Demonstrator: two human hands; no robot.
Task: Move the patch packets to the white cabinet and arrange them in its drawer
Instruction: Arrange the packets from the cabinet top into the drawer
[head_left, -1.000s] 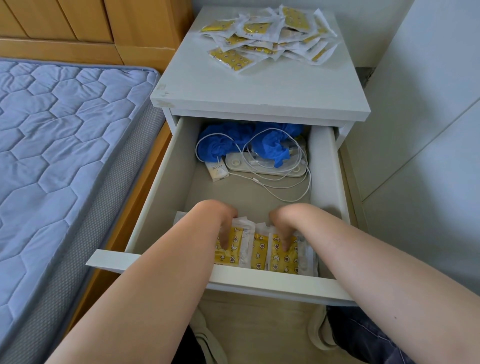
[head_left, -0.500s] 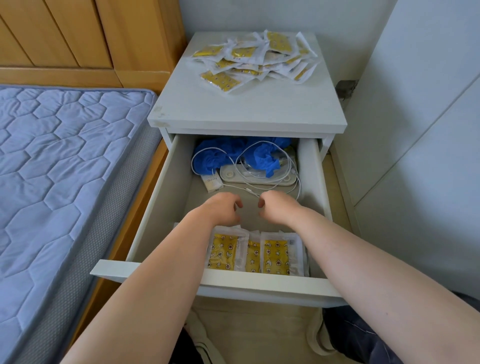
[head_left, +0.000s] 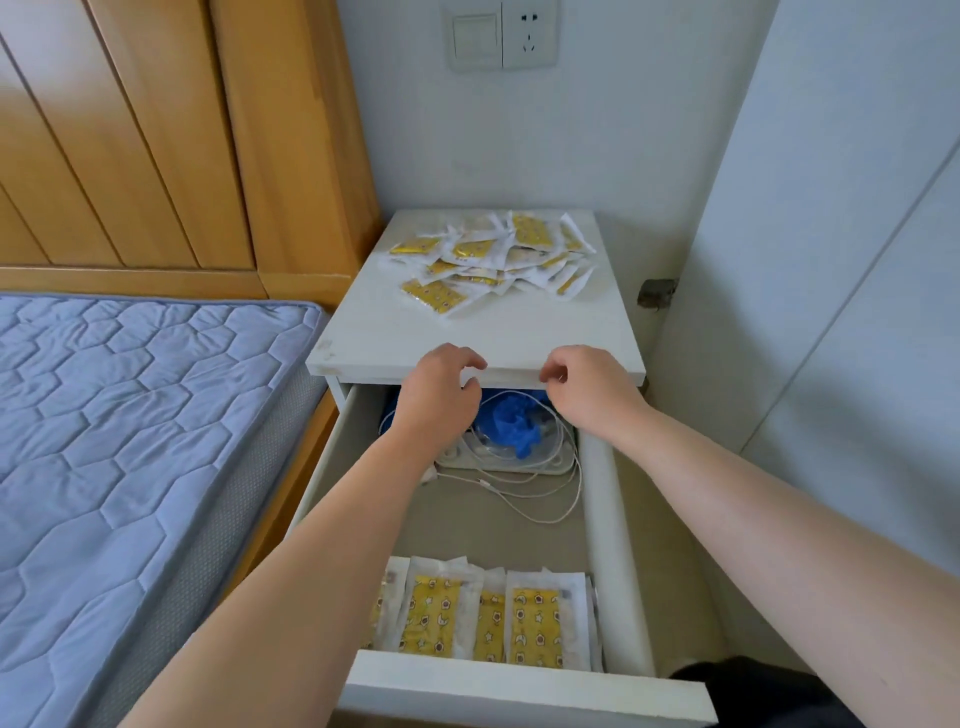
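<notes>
Clearly both hands held nothing: the left hand (head_left: 441, 389) and the right hand (head_left: 582, 389) hovered over the near edge of the white cabinet (head_left: 467, 332), fingers loosely curled with thumb and forefinger a little apart, neither touching a packet. Most of the patch packets (head_left: 493, 260) lay in a loose, overlapping pile at the far end of the cabinet's top. A few more, the sorted row (head_left: 483, 618), lay side by side at the near end of the open drawer (head_left: 602, 519), just behind its front panel.

The likely next move was a reach to the far pile, and that was where trouble could start. The packets looked slick and lay at all angles. A hurried grab might take an uneven bunch and let some slide off the right or far edge of the top, toward the wall. On the way back, a forearm could knock the drawer's side wall. The white cable (head_left: 545, 499) and the blue bundle (head_left: 511, 421) at the far end of the drawer might snag fingers or be dragged nearer, upsetting the row.
</notes>
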